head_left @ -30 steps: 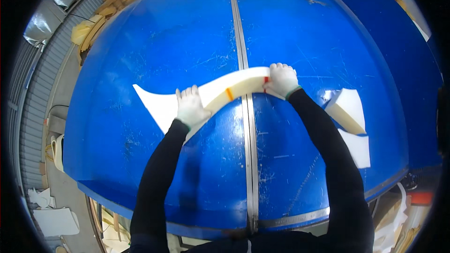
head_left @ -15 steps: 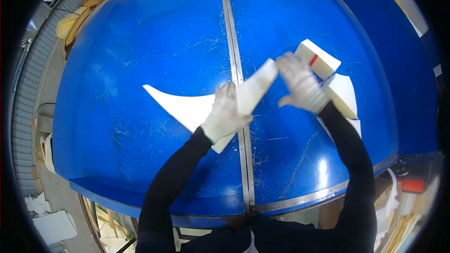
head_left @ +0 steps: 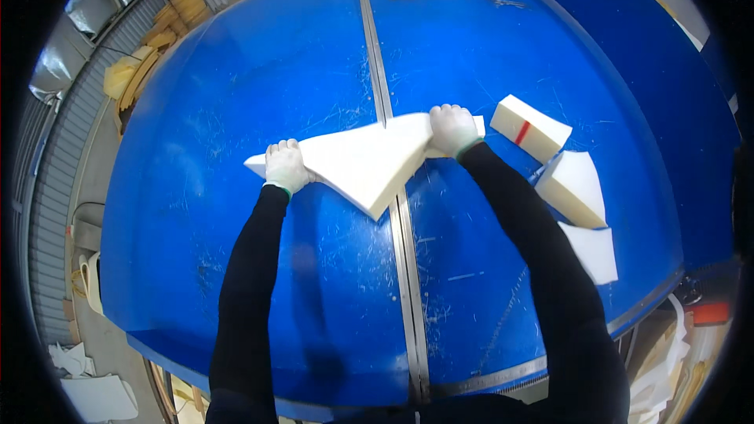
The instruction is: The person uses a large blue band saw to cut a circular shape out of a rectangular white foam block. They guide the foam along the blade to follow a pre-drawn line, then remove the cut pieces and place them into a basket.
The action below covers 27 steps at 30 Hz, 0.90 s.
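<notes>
A large white foam piece (head_left: 363, 159), roughly triangular with two long tapering arms, lies across the metal seam of the blue table (head_left: 275, 71). Its blunt corner points toward me. My left hand (head_left: 287, 166), in a white glove, is closed around the left arm of the foam. Around the right arm, my gloved right hand (head_left: 453, 130) is closed too, with the foam's squared tip showing past it. To the right of that hand sit a foam block with a red stripe (head_left: 531, 127), a wedge-shaped foam block (head_left: 573, 188) and a flatter white foam piece (head_left: 593, 253).
A metal strip (head_left: 377, 63) runs through the table from far to near. Along the near right edge lies a metal ruler-like rail (head_left: 503, 377). Yellowish foam offcuts (head_left: 137, 71) are stacked beyond the left edge, and white scraps (head_left: 98, 396) lie on the floor there.
The foam piece has been turned so its corner faces me. My left hand moved left onto one arm of it; my right hand closed on the other. The view has shifted slightly.
</notes>
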Available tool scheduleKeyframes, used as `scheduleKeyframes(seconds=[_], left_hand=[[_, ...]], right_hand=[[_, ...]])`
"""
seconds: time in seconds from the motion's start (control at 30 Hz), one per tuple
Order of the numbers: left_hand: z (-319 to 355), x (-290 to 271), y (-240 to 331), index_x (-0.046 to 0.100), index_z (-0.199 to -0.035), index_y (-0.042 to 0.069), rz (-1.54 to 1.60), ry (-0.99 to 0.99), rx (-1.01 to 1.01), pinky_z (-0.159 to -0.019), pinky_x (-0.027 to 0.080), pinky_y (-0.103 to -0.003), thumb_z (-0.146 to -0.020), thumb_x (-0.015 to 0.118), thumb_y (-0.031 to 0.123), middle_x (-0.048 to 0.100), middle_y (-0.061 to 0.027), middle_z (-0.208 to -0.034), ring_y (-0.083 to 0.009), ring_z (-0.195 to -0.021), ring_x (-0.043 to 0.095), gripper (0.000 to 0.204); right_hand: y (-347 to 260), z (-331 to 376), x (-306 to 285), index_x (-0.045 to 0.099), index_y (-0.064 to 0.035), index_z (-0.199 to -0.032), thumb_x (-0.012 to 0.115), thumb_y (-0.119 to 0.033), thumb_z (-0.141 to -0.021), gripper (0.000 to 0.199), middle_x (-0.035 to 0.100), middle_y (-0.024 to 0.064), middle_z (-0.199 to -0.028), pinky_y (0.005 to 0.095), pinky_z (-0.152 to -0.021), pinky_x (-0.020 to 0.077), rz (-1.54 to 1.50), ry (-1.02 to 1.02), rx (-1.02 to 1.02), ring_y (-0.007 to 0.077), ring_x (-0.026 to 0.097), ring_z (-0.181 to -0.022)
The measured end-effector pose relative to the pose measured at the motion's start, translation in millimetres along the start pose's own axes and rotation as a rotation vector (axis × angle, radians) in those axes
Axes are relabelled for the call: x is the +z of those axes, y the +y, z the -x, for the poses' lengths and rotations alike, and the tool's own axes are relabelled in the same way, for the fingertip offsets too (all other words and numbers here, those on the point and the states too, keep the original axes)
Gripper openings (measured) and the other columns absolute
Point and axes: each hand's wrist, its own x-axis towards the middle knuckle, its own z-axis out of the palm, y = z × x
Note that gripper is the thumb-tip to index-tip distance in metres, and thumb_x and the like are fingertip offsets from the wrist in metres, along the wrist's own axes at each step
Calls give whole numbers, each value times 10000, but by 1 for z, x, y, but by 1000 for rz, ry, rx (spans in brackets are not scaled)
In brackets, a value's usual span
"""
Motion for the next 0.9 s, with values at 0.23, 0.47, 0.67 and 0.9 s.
scheduleKeyframes(seconds=[0.23, 0.47, 0.67, 0.9], left_hand=[[66, 0, -41, 645, -1126, 53, 74, -49, -113, -851, 531, -521, -649, 902, 483, 667, -172, -1074, -370, -1039, 656, 691], [153, -34, 49, 641, -1089, 42, 260, 66, 218, -841, 493, -491, -625, 912, 323, 613, -155, -1019, -356, -990, 614, 606], [89, -31, 114, 602, -1085, 52, 224, 238, 169, -923, 482, -461, -617, 915, 412, 620, -135, -1059, -310, -1100, 597, 668], [4, -13, 75, 610, -1118, 27, 125, 5, -117, -908, 543, -502, -681, 910, 451, 709, -146, -1088, -329, -1059, 696, 679]], right_hand=[[62, 39, -19, 745, -31, -985, 810, -568, -737, 595, 758, 168, -963, 440, -818, 595, 15, -262, 233, 330, 747, -920], [61, 170, -144, 646, 77, -1185, 765, -773, -650, 1012, 649, 238, -1259, 450, -1095, 438, -65, -105, -42, 398, 569, -1272], [-31, 97, -95, 635, 5, -1183, 715, -662, -836, 757, 680, 256, -1210, 492, -943, 521, -254, -551, 302, 411, 670, -1125], [-14, 33, -15, 600, -14, -1048, 680, -431, -909, 446, 714, 281, -1014, 525, -892, 532, -592, -143, 345, 471, 686, -992]])
